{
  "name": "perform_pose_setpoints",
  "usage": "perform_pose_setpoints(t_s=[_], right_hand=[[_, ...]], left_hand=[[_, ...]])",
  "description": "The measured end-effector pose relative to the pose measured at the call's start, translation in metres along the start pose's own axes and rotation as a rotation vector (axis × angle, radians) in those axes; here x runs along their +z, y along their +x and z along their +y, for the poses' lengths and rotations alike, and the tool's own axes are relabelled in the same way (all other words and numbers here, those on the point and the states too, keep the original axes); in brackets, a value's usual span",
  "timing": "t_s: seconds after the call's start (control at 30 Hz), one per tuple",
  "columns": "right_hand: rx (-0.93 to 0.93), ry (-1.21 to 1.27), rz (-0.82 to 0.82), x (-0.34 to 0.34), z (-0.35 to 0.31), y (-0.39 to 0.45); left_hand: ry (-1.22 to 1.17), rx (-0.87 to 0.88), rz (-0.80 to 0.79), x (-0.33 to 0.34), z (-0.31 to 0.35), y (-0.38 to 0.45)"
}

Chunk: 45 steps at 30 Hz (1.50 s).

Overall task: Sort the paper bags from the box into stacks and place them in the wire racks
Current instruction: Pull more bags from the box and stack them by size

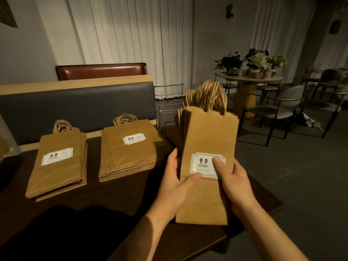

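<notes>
Head view: both hands hold an upright bundle of brown paper bags with twisted handles [209,144] above the dark wooden bench [116,193]. The left hand [176,182] and right hand [233,178] have fingers curled round its sides, thumbs pressing the white label. Two flat brown bag stacks [58,166] [130,153] lie to the left on the bench; a wire rack [169,108] stands behind.

Between the hands, the bundle of matt brown kraft-paper bags [207,140] carries a smooth white label and twisted paper-cord handles. Left of the hands, the dark wooden tabletop [116,193] shows a dull sheen. Beyond them, the thin wire rack [169,102] is bare metal.
</notes>
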State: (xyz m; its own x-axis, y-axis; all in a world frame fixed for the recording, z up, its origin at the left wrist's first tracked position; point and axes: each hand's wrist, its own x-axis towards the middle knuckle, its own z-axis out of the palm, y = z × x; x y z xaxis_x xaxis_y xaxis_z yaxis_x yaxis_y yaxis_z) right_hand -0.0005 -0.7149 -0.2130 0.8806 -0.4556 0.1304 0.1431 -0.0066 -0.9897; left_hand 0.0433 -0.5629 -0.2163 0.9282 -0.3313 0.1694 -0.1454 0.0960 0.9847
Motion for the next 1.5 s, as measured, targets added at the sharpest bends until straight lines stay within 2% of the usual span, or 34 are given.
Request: perform_pose_setpoints(t_s=[0.1,0.17,0.27,0.37,0.47,0.6,0.7,0.77,0.83,1.0,1.1,1.23,1.37,1.43,1.5], right_hand=[[-0.234,-0.022,-0.029,0.029,-0.013,-0.012],[-0.298,-0.058,-0.109,0.046,-0.005,-0.021],[-0.234,-0.077,-0.264,0.058,0.025,-0.033],[-0.163,-0.042,-0.361,0.058,0.033,-0.034],[-0.141,-0.044,-0.341,0.062,0.029,-0.031],[-0.084,0.024,-0.268,0.074,0.021,-0.041],[0.046,0.231,-0.346,0.085,0.006,-0.042],[0.125,0.417,-0.293,0.090,-0.009,-0.031],[0.189,0.493,-0.268,0.094,-0.020,-0.018],[0.375,0.331,-0.314,0.098,-0.008,-0.035],[0.462,0.160,-0.325,0.089,0.010,-0.049],[0.530,0.031,-0.337,0.076,0.007,-0.051],[0.499,-0.191,-0.292,0.063,-0.007,-0.046],[0.506,-0.276,-0.213,0.057,-0.015,-0.041],[0.407,-0.306,-0.094,0.055,-0.028,-0.031]], left_hand=[[0.096,0.073,0.035,-0.029,0.016,-0.018],[0.198,0.003,0.118,-0.051,0.012,-0.032],[0.256,-0.155,0.117,-0.071,-0.007,-0.047],[0.176,-0.141,0.089,-0.077,-0.016,-0.045],[0.161,-0.092,0.106,-0.081,-0.018,-0.039],[0.193,-0.148,0.085,-0.090,-0.007,-0.043],[0.283,-0.145,0.005,-0.114,0.014,-0.044],[0.376,-0.171,-0.136,-0.140,0.033,-0.041],[0.456,-0.255,-0.314,-0.167,0.052,-0.038],[0.612,-0.508,-0.653,-0.220,0.068,-0.025],[0.741,-0.663,-0.739,-0.233,0.061,-0.017],[0.896,-0.652,-0.691,-0.230,0.055,-0.016],[1.080,-0.533,-0.606,-0.222,0.059,-0.018],[1.191,-0.485,-0.553,-0.218,0.062,-0.024],[1.220,-0.405,-0.457,-0.216,0.069,-0.027]])
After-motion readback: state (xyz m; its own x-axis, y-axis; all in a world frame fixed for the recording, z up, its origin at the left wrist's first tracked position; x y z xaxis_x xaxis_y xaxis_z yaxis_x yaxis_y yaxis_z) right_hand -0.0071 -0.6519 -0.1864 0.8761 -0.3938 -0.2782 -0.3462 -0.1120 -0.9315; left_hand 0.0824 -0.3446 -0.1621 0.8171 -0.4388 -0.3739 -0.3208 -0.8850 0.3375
